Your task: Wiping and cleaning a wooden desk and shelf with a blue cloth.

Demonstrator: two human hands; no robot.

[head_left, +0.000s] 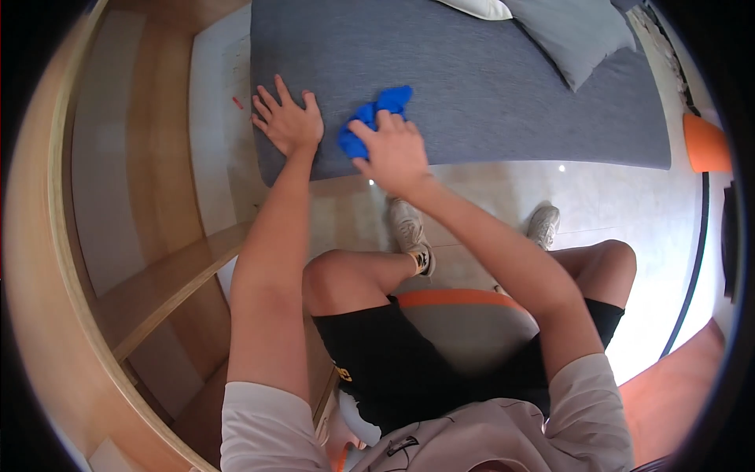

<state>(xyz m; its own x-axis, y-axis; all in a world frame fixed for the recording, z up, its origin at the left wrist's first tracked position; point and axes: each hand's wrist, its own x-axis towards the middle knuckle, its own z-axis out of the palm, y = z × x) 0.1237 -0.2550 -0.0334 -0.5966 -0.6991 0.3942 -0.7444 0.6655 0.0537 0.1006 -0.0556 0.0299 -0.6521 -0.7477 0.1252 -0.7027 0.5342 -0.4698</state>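
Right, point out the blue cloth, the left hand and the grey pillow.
Blue cloth [392,99]: head view, on its upper part.
Left hand [296,126]: head view, on its back.
Grey pillow [578,38]: head view, middle of its visible face.

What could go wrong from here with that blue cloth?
Bunched in the right hand, the blue cloth could slip or fold further.
The left hand, spread near the left edge of the grey fabric surface, might slide off.
A wide rightward sweep could bump the grey pillow.
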